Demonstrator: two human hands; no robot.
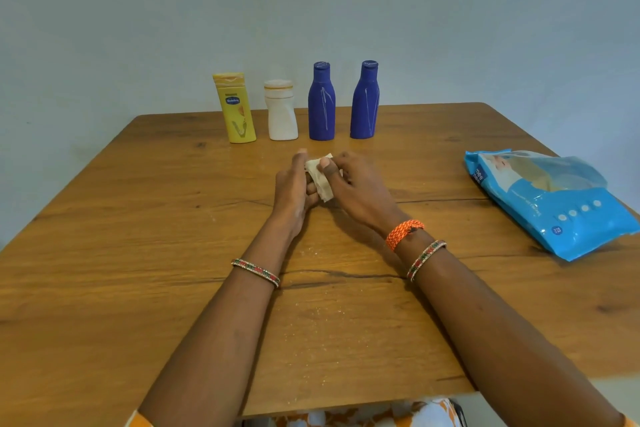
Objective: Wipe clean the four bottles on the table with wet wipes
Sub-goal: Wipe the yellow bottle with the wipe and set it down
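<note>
Four bottles stand upright in a row at the far side of the wooden table (138, 218): a yellow lotion bottle (235, 109), a white bottle (281, 113), and two blue bottles (322, 104) (364, 102). In front of them, at the table's middle, my left hand (294, 187) and my right hand (356, 189) hold a crumpled white wet wipe (320, 180) between them. My right thumb presses on the wipe and my left fingers curl round its other side. Neither hand touches a bottle.
A blue wet-wipe pack (550, 201) lies flat near the table's right edge. Fine white specks are scattered on the wood near the front edge. A plain wall stands close behind the bottles.
</note>
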